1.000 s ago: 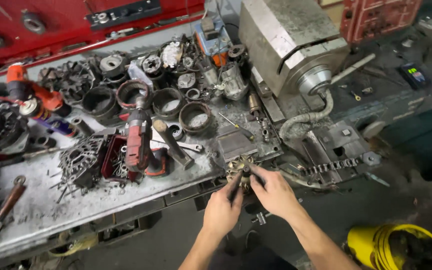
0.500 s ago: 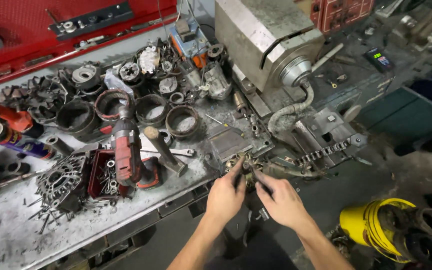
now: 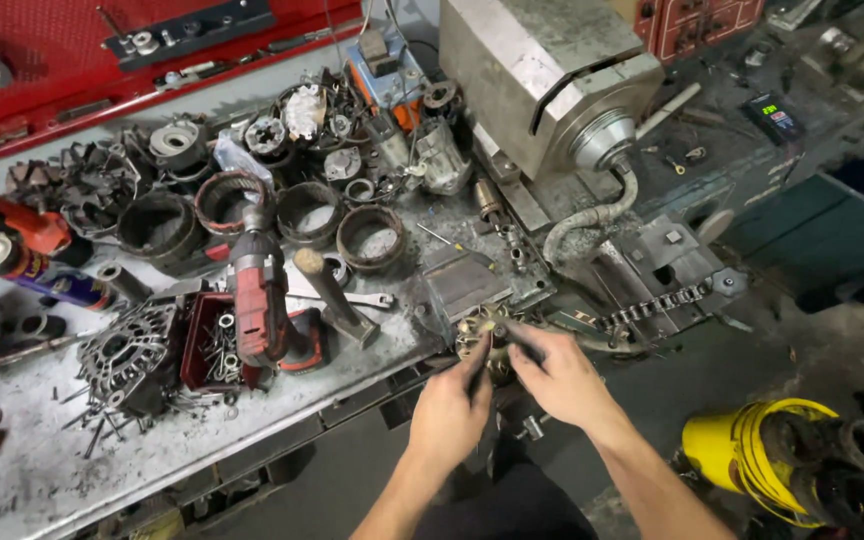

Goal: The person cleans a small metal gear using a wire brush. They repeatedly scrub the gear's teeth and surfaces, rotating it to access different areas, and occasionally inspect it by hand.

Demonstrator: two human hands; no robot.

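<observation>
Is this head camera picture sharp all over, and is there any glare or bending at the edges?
Head view: the middle is sharp, with the left hand and right hand crisp on a small brass-coloured part; soft overhead light puts a pale sheen on the grey machine housing; the bench edge slants and bows slightly, a wide-lens effect; the yellow bucket in the corner looks softer.

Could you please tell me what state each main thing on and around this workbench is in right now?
Left hand: gripping the round metal part.
Right hand: fingers on the same part.
Round metal part: held at the bench edge.
Red cordless drill: lying on its side, untouched.
Hammer: lying flat beside the drill.
Red tray: holding loose screws.
Yellow bucket: tipped on its side on the floor.
</observation>
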